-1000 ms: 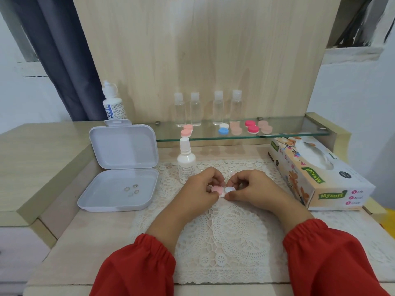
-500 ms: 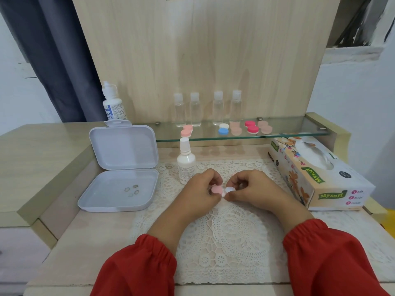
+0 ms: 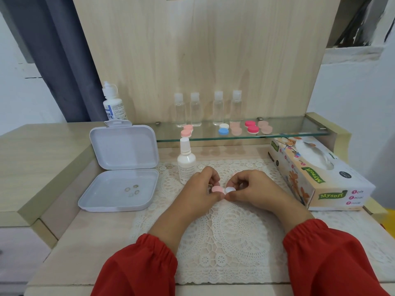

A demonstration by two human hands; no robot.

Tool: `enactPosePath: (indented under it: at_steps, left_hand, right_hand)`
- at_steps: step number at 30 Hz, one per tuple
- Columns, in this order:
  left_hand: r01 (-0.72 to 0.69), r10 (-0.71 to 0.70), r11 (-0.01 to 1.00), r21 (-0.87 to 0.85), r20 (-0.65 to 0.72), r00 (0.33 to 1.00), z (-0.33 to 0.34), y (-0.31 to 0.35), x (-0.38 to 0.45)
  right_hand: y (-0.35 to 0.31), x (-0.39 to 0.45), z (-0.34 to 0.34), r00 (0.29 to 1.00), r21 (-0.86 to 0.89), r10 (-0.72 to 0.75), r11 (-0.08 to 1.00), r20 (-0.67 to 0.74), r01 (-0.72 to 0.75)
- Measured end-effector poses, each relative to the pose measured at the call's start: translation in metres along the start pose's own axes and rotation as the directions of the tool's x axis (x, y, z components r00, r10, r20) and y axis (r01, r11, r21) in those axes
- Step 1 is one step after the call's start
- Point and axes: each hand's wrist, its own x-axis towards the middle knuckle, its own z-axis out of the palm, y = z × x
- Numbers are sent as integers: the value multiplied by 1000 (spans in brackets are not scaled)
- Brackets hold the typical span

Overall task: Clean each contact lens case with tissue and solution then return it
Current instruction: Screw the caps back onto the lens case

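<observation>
Two hands: meet at the centre of the frame above the lace mat [image 3: 224,238], both forearms in red sleeves coming in from the bottom edge.
Left hand [image 3: 203,189]: fingers curled, pinching the pink cap end of the contact lens case [image 3: 223,190].
Right hand [image 3: 252,189]: fingers curled, pinching the white cap end of the same case.
Case position: held between the two hands, just above the mat, centre frame.
Left edge: an open white box [image 3: 119,169] lies centre left on the table [image 3: 102,242], lid raised, small round bits inside.
Behind the hands: a white spray bottle [image 3: 186,162] stands just beside the left hand.
Right edge: a tissue box [image 3: 316,174] sits centre right, near the right hand.
Glass shelf [image 3: 288,129]: upper middle, carrying four clear bottles [image 3: 208,110] and other lens cases [image 3: 243,128].
Open room: bare mat in the lower middle between the sleeves.
</observation>
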Motion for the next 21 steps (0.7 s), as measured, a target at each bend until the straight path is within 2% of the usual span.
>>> enactPosePath:
  at_steps: [16, 21]
  left_hand:
    - [-30, 31, 999, -26, 35, 999, 0, 0, 0]
    - [-33, 32, 999, 20, 16, 999, 2, 0, 2]
  right_hand:
    - [2, 1, 0, 1000, 12, -5, 1000, 5, 5]
    - [2, 1, 0, 1000, 8, -8, 1000, 7, 8]
